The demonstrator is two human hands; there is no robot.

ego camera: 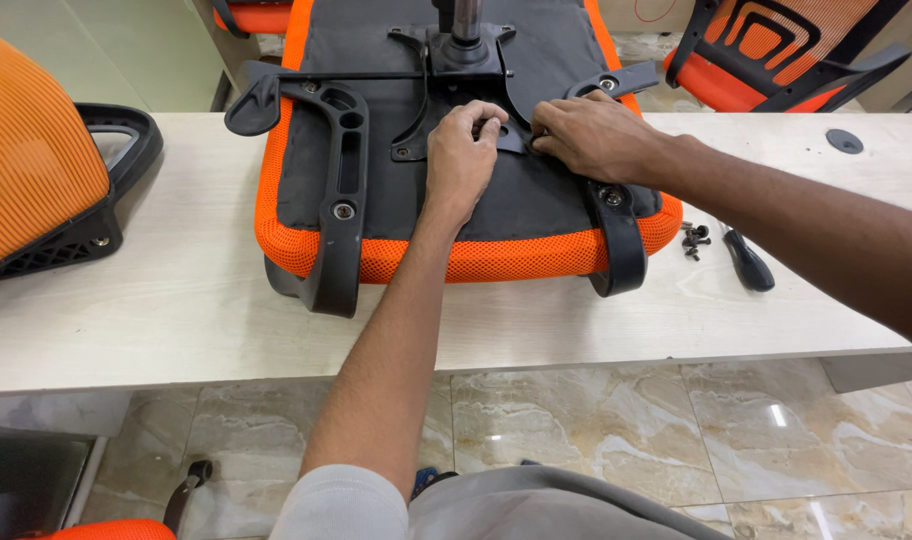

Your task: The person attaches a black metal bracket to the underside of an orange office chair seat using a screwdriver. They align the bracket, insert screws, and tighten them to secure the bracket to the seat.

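Observation:
An orange office chair seat (476, 258) lies upside down on the pale table (176, 320), its black fabric underside facing up. A black metal mechanism plate (456, 55) with a gas-lift post is bolted at its far middle, and two black armrest brackets (341, 200) run along its sides. My left hand (461, 160) rests on the underside, fingers curled at the plate's near edge. My right hand (591, 135) presses beside it on the same edge, fingers pinched at a small spot hidden beneath them.
A black-handled screwdriver (748, 262) and several loose black screws (694, 240) lie right of the seat. An orange mesh backrest (36, 180) sits at the table's left end, another orange chair part (776, 50) at the far right. Marble floor lies below.

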